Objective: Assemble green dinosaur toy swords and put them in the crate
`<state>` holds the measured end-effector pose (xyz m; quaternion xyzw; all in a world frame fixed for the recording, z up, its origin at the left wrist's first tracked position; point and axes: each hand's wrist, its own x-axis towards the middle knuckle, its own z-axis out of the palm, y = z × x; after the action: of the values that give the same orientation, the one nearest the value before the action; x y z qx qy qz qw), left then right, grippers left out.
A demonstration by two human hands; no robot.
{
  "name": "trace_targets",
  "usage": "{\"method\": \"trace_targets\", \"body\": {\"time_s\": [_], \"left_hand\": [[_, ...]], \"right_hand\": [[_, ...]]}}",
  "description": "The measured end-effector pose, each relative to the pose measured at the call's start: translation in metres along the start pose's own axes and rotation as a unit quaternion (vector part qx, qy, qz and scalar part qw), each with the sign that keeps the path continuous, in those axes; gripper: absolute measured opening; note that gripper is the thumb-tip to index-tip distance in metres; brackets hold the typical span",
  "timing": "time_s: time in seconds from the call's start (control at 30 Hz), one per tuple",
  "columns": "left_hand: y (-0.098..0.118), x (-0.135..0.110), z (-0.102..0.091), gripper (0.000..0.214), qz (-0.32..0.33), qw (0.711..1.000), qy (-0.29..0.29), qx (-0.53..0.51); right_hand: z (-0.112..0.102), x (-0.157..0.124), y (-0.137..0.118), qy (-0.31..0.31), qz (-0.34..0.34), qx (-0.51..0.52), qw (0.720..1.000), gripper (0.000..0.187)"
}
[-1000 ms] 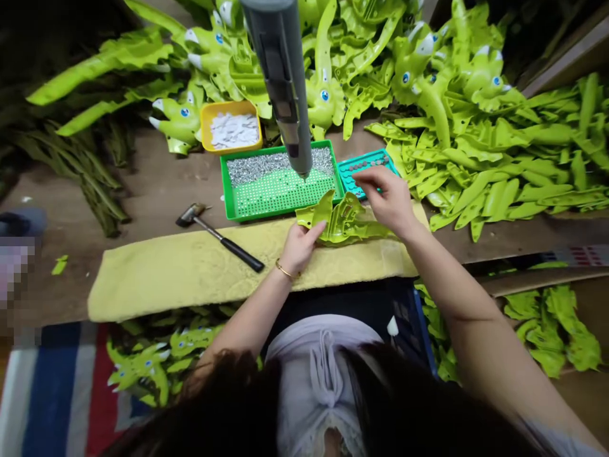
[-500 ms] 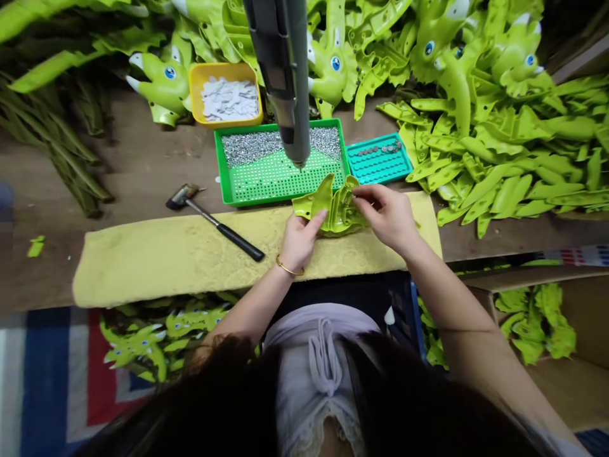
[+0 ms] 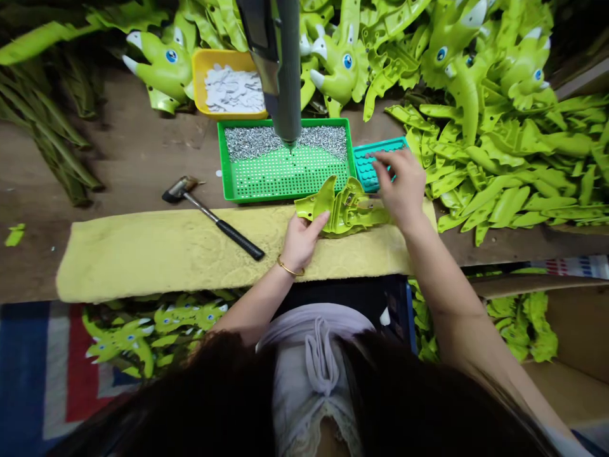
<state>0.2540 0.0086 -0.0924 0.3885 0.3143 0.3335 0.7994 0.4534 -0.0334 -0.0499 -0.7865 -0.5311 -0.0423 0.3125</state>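
Note:
My left hand (image 3: 301, 243) rests on a lime-green moulded plastic toy part (image 3: 345, 206), with its fingertips on the part's near edge. The part lies on a yellow cloth pad (image 3: 190, 254). My right hand (image 3: 402, 184) is off the part, its fingers bunched over a teal pegboard tray (image 3: 373, 166). Whether those fingers pinch something small is hidden. Behind the part stands a green perforated tray (image 3: 285, 187) holding many small metal pins, with a hanging grey power driver (image 3: 280, 70) whose tip is above it.
A small hammer (image 3: 212, 217) lies on the pad's far edge. A yellow tray of white paper pieces (image 3: 228, 89) stands behind the green tray. Green toy dinosaur parts (image 3: 495, 165) are heaped on the wooden bench (image 3: 128, 152) and in a cardboard box (image 3: 561, 381) at lower right.
My right hand has moved off the green part, away and rightward onto the teal tray. My left hand stays on the part, and the view has shifted slightly.

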Motion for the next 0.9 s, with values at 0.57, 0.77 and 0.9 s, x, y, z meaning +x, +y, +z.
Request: {"method": "trace_targets", "body": {"time_s": [0.57,0.77,0.9], "left_hand": [[-0.002,0.003,-0.002,0.042,0.008,1.0,-0.008,0.015],[0.001,-0.001,0.001,0.045,0.0,1.0,-0.015,0.008],[0.009,-0.009,0.0,0.052,0.014,1.0,-0.014,0.002]], "right_hand": [[-0.002,-0.038,-0.038,0.005,-0.09,-0.017,0.996,0.011],[-0.008,-0.051,-0.026,-0.017,-0.09,-0.037,0.995,0.033],[-0.033,-0.063,-0.023,-0.043,-0.06,0.063,0.995,0.02]]}}
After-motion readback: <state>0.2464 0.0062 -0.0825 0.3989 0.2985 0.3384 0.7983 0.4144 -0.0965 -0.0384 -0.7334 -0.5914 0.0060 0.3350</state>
